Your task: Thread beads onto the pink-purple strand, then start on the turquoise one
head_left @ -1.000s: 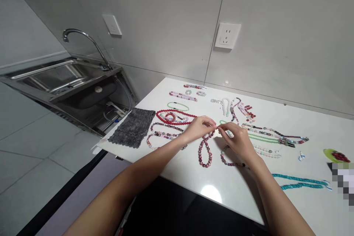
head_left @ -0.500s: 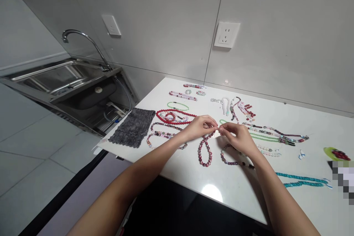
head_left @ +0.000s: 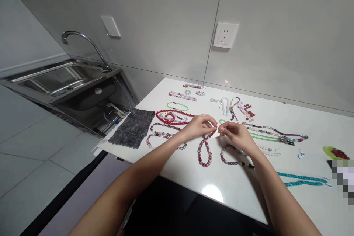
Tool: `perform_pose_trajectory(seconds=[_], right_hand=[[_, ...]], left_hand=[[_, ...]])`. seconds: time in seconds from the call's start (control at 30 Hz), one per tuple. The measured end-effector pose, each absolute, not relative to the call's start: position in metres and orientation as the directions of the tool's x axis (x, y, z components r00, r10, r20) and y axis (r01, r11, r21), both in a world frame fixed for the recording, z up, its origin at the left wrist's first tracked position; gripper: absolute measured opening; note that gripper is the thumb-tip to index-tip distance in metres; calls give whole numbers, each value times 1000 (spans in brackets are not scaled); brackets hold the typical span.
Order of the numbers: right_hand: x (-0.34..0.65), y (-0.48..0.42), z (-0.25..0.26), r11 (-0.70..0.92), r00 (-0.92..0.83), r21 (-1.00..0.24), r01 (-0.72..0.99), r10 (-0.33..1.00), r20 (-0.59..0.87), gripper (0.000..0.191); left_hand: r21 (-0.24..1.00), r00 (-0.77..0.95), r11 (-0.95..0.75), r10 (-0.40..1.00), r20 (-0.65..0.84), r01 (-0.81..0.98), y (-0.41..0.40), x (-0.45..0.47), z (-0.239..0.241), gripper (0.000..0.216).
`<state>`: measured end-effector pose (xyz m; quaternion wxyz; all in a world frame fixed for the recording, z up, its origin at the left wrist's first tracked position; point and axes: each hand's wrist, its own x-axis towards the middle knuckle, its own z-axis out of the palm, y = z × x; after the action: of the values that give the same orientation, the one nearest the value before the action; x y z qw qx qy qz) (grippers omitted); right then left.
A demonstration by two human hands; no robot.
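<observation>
My left hand (head_left: 199,125) and my right hand (head_left: 235,134) meet over the middle of a white table (head_left: 193,180). Both pinch the upper end of a dark red and pink bead strand (head_left: 205,150), which hangs from the fingers down onto the table in a loop. Whatever sits between the fingertips at the strand's end is too small to make out. A purple bead strand (head_left: 231,156) curls on the table just below my right hand.
Several more bead strands lie across the table: red (head_left: 173,116), green (head_left: 177,106), teal (head_left: 300,181), mixed colours (head_left: 273,132). A grey cloth (head_left: 132,127) lies at the left edge. A green dish of red beads (head_left: 336,153) stands far right. A steel sink (head_left: 59,77) and tap (head_left: 83,40) are left.
Both hands stay pinched on the red and pink strand and have drifted slightly up and closer together. The purple strand under my right hand shows more.
</observation>
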<state>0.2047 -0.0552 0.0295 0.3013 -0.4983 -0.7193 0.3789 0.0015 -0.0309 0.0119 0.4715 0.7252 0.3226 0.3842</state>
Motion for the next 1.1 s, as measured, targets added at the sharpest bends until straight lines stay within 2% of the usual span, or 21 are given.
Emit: perform_pose_trajectory(seconds=[0.23,0.5,0.77,1.1], right_hand=[[204,-56,30,193,-313,-867,460,949,45,29],[206,-54,28,167,-365,-910,379,931,18,30],[206,-53,26,164,-382,-920,357,924,16,33],[204,-56,27,134,-313,-932,337,950,24,37]], left_hand=[[876,510,-457,796,328,151,-34,0,17,13],[922,584,-377,770,258,89,-28,-1,14,19],[941,560,-335,789,255,44,-27,2,10,20],[846,505,-507,781,369,166,-41,4,25,14]])
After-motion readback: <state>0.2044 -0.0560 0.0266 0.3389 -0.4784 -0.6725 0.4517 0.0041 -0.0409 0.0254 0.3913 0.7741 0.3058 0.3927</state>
